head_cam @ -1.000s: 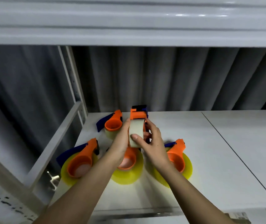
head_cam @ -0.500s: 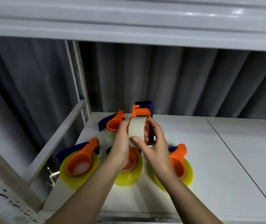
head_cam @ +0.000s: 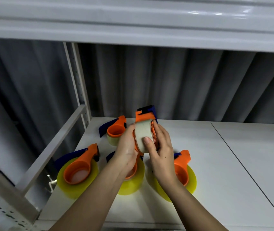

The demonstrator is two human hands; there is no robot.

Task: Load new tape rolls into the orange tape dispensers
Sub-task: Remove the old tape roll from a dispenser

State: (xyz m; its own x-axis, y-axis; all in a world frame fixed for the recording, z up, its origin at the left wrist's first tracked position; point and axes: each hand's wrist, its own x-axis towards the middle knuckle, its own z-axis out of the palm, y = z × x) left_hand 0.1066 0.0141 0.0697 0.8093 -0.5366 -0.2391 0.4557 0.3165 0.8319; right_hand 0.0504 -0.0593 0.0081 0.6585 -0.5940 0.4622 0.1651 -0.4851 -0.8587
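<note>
since a second ago the held dispenser (head_cam: 145, 116) has lifted slightly; left hand (head_cam: 127, 147) and right hand (head_cam: 162, 151) both grip its pale roll (head_cam: 143, 136), seemingly half-seated; four loaded dispensers lie on the shelf (head_cam: 216, 164).

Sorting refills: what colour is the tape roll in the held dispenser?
Pale cream tape roll, seen in the head view.

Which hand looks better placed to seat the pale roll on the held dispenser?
Probably the right hand: its thumb lies across the pale tape roll and can push it home, while the left hand grips the orange dispenser from the other side.
</note>
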